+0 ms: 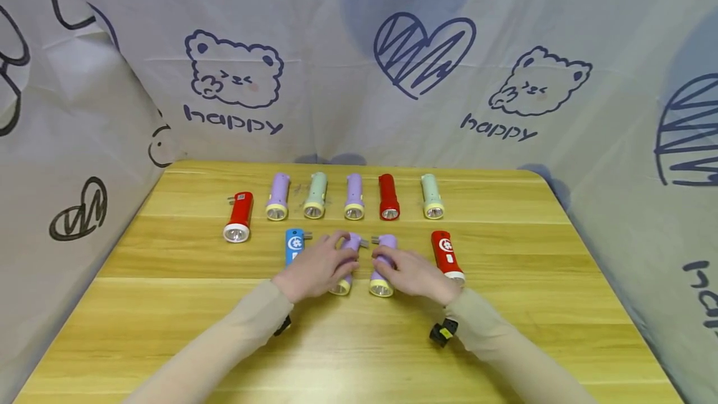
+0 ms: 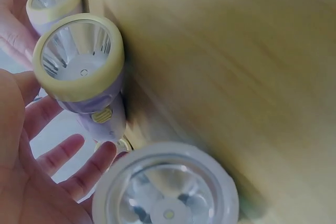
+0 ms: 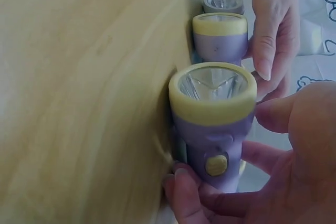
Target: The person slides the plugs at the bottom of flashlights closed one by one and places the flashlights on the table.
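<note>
Two purple flashlights with yellow heads lie side by side at mid-table, lenses facing the person. My left hand [image 1: 320,264] is over the left purple flashlight [image 2: 102,106]; in the left wrist view its thumb is right by the yellow rim and its fingers are loosely spread along the other side. With the thumb at the rim and fingers curled round the body, my right hand [image 3: 283,166] grips the other purple flashlight [image 3: 212,111]. Metal plug prongs stick out from both tails toward each other. A blue flashlight [image 1: 294,243] lies left of the left hand, partly hidden by it.
Behind, a row holds a purple flashlight [image 1: 278,192], a green one [image 1: 317,191], another purple [image 1: 354,192], a red [image 1: 387,192] and another green [image 1: 430,192]. One red flashlight [image 1: 241,211] lies left; another red flashlight [image 1: 444,251] lies beyond the right wrist. Printed cloth [image 1: 325,92] surrounds the table.
</note>
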### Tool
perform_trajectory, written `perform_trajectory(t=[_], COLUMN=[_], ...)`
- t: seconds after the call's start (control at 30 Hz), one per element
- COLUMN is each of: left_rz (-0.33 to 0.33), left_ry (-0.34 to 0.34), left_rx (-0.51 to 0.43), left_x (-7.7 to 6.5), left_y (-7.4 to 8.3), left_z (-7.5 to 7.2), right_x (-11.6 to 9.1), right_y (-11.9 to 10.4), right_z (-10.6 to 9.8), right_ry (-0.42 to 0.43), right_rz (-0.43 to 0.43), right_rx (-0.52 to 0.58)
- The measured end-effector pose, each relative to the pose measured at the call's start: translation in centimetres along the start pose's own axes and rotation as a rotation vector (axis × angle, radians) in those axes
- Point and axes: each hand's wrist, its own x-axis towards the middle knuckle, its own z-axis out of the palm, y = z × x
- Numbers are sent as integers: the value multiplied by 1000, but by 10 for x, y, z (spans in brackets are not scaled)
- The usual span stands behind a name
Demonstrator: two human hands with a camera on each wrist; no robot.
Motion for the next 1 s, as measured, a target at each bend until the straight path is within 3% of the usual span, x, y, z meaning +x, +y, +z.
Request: perform_trajectory(t=[0.3, 0.6, 0.77, 1.0], left_rz=[-14, 10, -3, -5], left_ry=[7, 77, 108, 187], left_rx=[11, -7, -38, -61], left_x=[-3, -3, -3, -3], left_y=[-6, -10, -10, -13], left_z=[-4, -5, -7, -6], right_x=[-2, -1, 1, 6], right_y=[0, 1, 3, 5], right_z=[4, 10, 14, 19], right_ry=[60, 151, 181, 234], right_rz=[-55, -82, -107, -122], right_rx=[34, 92, 178, 392])
